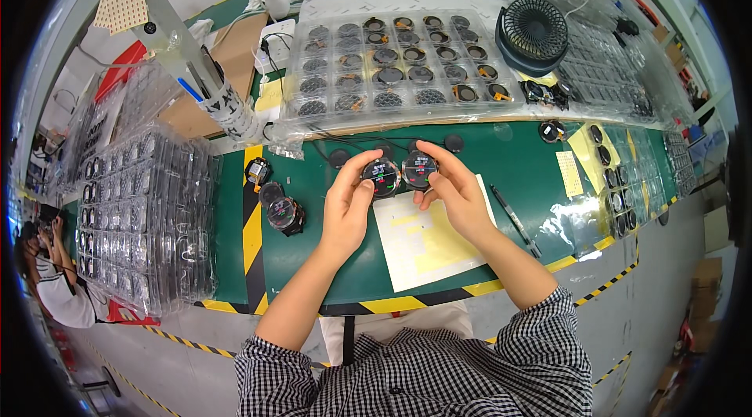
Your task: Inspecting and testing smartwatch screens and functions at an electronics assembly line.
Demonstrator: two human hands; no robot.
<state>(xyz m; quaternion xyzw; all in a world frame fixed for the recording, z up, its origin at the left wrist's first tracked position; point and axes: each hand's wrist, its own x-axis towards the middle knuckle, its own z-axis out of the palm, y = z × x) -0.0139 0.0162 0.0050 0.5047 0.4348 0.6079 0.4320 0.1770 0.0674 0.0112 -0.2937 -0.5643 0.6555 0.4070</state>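
Side by side over the green bench, I hold two round watch displays with lit screens. My left hand (350, 201) grips the left watch display (382, 177) by its edge between thumb and fingers. The right watch display (419, 169) is pinched in my right hand (457, 193). Both dark faces show small coloured marks, and their edges nearly meet. Beneath my hands lies a white and yellow paper sheet (423, 248). Black round pucks, one of them a disc (453, 143), sit on the bench just behind the displays.
Round watch parts (283, 215) stand left of my hands. A black pen (515, 221) lies to the right. Stacked clear trays (149, 221) rise at far left. Behind, a clear tray (376, 64) of round parts sits beside a small fan (534, 34). Another person (59, 260) is at left.
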